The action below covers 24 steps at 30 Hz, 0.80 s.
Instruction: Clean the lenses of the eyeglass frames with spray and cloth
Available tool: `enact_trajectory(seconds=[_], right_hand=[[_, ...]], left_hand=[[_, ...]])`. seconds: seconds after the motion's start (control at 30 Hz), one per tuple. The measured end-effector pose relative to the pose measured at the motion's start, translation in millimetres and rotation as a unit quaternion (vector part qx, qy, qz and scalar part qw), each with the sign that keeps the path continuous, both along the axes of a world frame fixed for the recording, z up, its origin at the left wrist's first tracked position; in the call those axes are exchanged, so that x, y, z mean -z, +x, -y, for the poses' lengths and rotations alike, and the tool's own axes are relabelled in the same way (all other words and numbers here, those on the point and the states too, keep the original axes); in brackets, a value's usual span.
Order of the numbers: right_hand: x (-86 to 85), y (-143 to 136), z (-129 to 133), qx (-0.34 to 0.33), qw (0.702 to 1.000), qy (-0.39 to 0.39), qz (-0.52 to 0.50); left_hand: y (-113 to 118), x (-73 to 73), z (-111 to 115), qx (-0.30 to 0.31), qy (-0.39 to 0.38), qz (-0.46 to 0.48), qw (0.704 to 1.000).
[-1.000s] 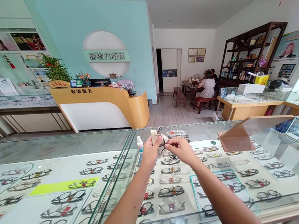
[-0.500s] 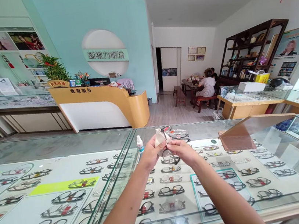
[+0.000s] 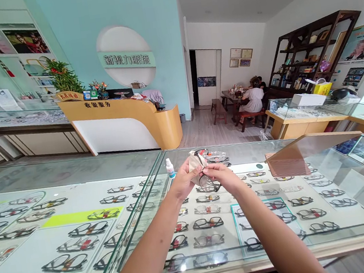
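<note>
While the left hand point(image 3: 183, 179) grips the cloth point(image 3: 193, 163) against the glasses point(image 3: 208, 184) and the right hand point(image 3: 222, 175) pinches them, wipe lightly; avoid twisting.

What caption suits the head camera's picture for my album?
Left hand with pale cloth, right hand on dark-framed glasses, above a glass case of eyewear.

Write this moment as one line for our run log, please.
left hand: holds cloth against glasses | right hand: holds glasses | bottle: upright on display case, near left hand
</note>
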State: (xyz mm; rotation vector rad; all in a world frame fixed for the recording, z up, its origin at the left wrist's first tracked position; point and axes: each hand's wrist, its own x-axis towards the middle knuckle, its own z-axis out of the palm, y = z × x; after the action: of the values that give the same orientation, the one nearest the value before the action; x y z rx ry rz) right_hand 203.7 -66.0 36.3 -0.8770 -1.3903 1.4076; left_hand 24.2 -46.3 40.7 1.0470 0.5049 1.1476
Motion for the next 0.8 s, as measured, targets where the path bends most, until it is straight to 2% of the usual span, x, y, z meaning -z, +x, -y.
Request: enact_trajectory(seconds=[0.23,0.43,0.5,0.63,0.7,0.8], right_hand=[[5.0,-12,2,-0.03,0.999,0.028,0.019],[6.0,1,-5,0.02,1.0,-0.001,-0.004],[6.8,0,-3,0.005,1.0,0.005,0.001],[10.6,-11,1,-0.025,0.999,0.024,0.002],[12.5,-12,1,-0.02,1.0,0.02,0.0],[12.8,-6,-3,0.004,0.999,-0.013,-0.029]], left_hand=[[4,11.0,-7,-0.085,-0.029,0.001,0.996],[0,6.4,-8,-0.014,-0.009,-0.028,0.999],[2,7.2,-7,-0.027,0.0,-0.031,0.999],[7,12.0,-8,-0.102,-0.023,-0.014,0.994],[7,13.3,-11,-0.101,-0.037,-0.008,0.994],[3,14.1,-16,-0.064,-0.045,0.003,0.997]])
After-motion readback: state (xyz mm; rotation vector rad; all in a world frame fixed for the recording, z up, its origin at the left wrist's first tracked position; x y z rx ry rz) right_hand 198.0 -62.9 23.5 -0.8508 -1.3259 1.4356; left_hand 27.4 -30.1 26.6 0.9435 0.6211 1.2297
